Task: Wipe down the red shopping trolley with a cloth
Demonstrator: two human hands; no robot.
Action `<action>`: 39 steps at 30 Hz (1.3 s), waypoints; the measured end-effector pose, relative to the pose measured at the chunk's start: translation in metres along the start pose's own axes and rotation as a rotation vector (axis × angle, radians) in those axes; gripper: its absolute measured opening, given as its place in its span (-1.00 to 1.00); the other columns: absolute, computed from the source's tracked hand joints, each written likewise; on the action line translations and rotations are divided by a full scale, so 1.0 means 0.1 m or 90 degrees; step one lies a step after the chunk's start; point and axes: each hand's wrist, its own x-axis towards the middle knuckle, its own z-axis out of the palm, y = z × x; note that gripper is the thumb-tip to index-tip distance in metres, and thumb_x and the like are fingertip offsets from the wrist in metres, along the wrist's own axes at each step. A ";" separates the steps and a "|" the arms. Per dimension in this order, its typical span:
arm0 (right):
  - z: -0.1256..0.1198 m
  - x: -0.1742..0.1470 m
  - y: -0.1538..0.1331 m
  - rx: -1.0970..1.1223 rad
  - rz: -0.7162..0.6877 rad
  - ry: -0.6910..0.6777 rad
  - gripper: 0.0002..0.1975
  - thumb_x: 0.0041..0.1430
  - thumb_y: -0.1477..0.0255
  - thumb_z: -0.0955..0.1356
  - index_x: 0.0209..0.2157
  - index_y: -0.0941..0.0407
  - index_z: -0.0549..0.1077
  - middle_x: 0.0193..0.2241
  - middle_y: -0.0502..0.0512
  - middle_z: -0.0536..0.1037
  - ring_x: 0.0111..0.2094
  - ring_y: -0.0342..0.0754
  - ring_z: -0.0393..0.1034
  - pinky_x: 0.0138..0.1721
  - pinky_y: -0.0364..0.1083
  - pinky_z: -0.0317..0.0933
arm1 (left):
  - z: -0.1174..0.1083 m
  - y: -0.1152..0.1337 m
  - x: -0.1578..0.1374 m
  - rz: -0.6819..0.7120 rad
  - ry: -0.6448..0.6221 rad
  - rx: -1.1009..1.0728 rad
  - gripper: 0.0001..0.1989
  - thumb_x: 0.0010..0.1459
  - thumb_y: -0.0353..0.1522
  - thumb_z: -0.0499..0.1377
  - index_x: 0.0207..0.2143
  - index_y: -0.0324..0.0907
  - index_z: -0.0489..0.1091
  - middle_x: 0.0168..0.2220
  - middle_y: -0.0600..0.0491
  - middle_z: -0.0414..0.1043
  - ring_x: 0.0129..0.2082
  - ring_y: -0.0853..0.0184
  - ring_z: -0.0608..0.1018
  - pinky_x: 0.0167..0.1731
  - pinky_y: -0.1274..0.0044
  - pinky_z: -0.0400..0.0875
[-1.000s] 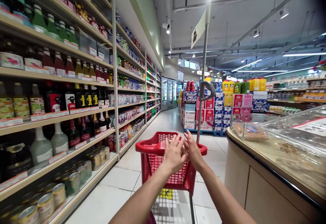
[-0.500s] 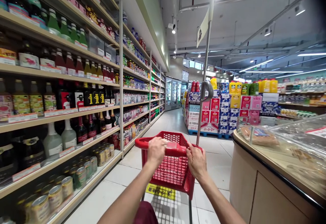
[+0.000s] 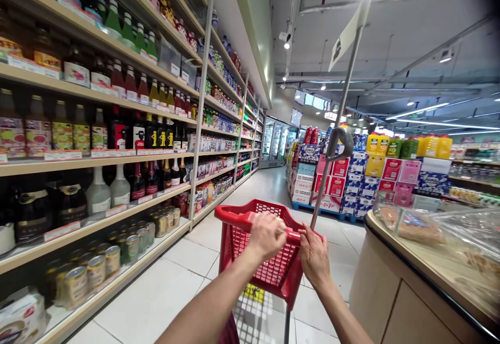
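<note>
A red plastic shopping cart [image 3: 258,260] with a lattice basket stands in front of me on the tiled floor. My left hand [image 3: 266,235] is closed over the middle of its red handle [image 3: 234,217]. At the handle's right end, my right hand [image 3: 313,255] rests with its fingers curled over the corner. A tall metal pole [image 3: 344,99] with a grey hook-like fitting [image 3: 339,143] and a small sign rises by that right corner. No goods can be made out in the basket.
Shelves [image 3: 97,159] of bottles and cans line my left side. A curved counter [image 3: 394,266] with packaged food [image 3: 414,221] is close on my right. Stacked drink cartons [image 3: 332,193] stand ahead on a blue pallet. Glass-door fridges [image 3: 273,138] are at the aisle's far end.
My left hand has slid right along the handle, closer to my right hand. The view has tilted, and the cart and pole sit farther right in it.
</note>
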 end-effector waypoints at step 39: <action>-0.06 -0.13 -0.05 -0.103 -0.074 0.068 -0.56 0.20 0.27 0.05 -0.03 0.15 0.30 -0.09 0.18 0.43 -0.03 0.01 0.23 0.07 0.15 -0.12 | -0.08 -0.08 -0.06 0.054 -0.005 0.013 -0.73 0.11 -0.43 -0.03 -0.17 -0.04 0.36 -0.13 0.11 0.41 -0.03 0.32 0.35 0.04 0.35 0.23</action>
